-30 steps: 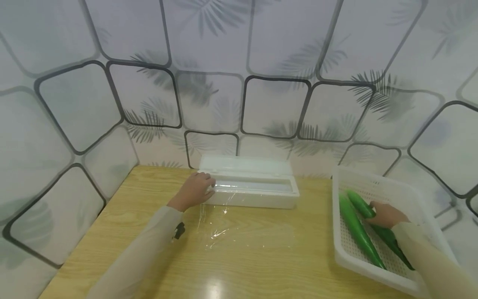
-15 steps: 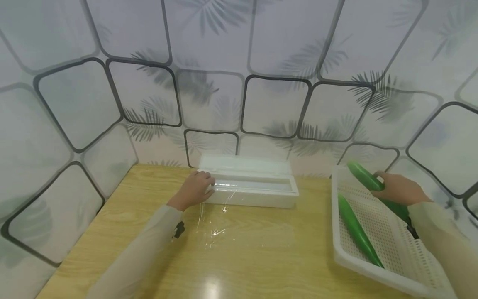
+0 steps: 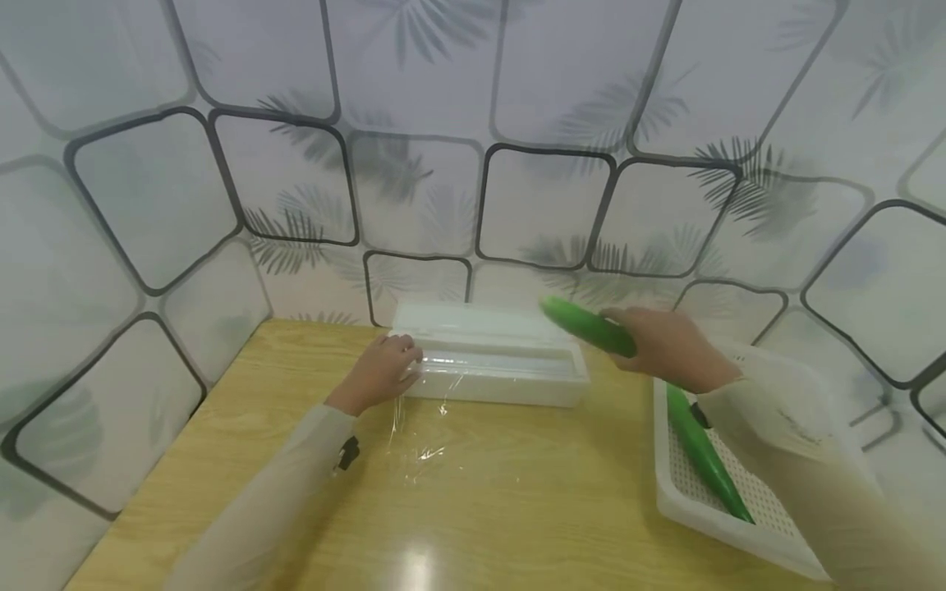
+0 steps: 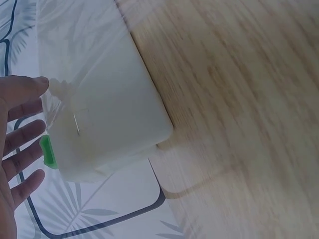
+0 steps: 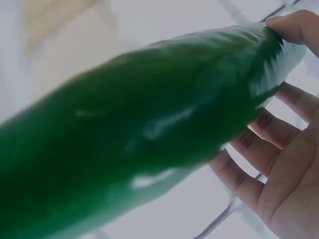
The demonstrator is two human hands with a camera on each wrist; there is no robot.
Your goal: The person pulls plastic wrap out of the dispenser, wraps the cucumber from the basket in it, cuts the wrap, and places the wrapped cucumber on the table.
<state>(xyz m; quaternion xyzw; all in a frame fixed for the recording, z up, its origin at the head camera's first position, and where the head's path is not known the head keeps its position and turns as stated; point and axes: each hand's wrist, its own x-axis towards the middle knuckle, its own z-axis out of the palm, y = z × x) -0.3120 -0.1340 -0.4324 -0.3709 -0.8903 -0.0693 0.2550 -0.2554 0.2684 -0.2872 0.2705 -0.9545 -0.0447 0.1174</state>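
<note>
A white plastic-wrap dispenser [image 3: 495, 389] stands near the wall with its lid raised. Clear plastic wrap [image 3: 432, 451] stretches from it over the table's front part. At the dispenser's left end rests my left hand [image 3: 377, 373], its thumb touching the upper front edge. In the left wrist view the other fingers [image 4: 25, 134] are loosely extended, near a small green piece [image 4: 48, 152] on the dispenser. My right hand [image 3: 668, 345] holds a green cucumber [image 3: 584, 324] in the air, right of the dispenser; the right wrist view shows thumb and fingers around the cucumber [image 5: 149, 124].
On the right side of the wooden table [image 3: 517, 533] sits a white perforated basket [image 3: 724, 533], partly behind my right sleeve. One more cucumber [image 3: 705, 460] lies in it. Patterned walls [image 3: 414, 189] enclose the table at the back and left.
My right hand has lifted one cucumber out of the basket and carried it left toward the dispenser. The left hand has stayed at the dispenser's left end.
</note>
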